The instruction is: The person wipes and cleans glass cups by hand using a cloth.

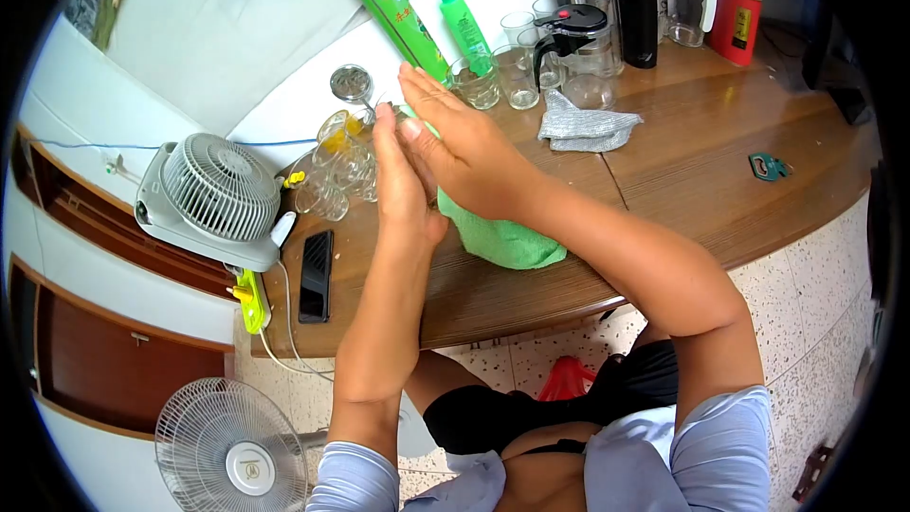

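My left hand (403, 180) and my right hand (469, 147) are raised over the table with palms facing and fingers stretched upward. Between them is a green cloth (507, 239), pressed by both palms. Part of it shows near the fingertips, and the rest droops below my right wrist to the tabletop. Whether anything else sits inside the cloth between the palms is hidden. Left of my left hand is a cluster of clear glass cups (327, 192). Just beyond my fingertips stands a drinking glass (476, 85).
At the back are a green spray can (393, 14), a green bottle (464, 27), a glass teapot (590, 52), a black flask (635, 9) and a red tin (735, 17). A grey cloth (586, 123), keys (768, 167) and a phone (316, 275) lie on the table (682, 194). A fan (223, 185) stands left.
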### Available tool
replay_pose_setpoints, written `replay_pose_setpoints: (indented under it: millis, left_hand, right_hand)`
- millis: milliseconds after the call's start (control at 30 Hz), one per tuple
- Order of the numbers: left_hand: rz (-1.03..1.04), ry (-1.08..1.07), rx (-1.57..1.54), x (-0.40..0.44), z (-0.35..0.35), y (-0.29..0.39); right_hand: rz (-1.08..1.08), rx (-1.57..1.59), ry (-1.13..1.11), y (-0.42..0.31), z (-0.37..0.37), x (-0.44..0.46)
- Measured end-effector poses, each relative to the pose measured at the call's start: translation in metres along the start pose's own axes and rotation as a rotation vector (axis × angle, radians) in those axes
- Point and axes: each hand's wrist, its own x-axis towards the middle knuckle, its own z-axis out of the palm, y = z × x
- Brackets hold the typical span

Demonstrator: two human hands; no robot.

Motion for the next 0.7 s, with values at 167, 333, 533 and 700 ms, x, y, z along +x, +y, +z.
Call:
replay_pose_setpoints:
  millis: [167,333,533,700]
  left_hand:
    - [0.166,0.034,-0.009,0.018,-0.022,-0.002]
    - [0.160,0.181,-0.121,0.025,-0.029,0.014]
    - [0.047,0.038,-0.167,0.020,-0.032,0.007]
    - [0.045,-0.012,0.000,-0.006,0.006,0.004]
  right_hand:
    - [0.558,0.353,-0.156,-0.017,-0.012,-0.003]
    - [0.077,0.117,-0.049,-0.015,0.019,-0.029]
    - [-0.170,-0.144,-0.140,-0.018,0.006,-0.019]
    - [0.022,0.044,-0.017,-0.004,-0.004,0.000]
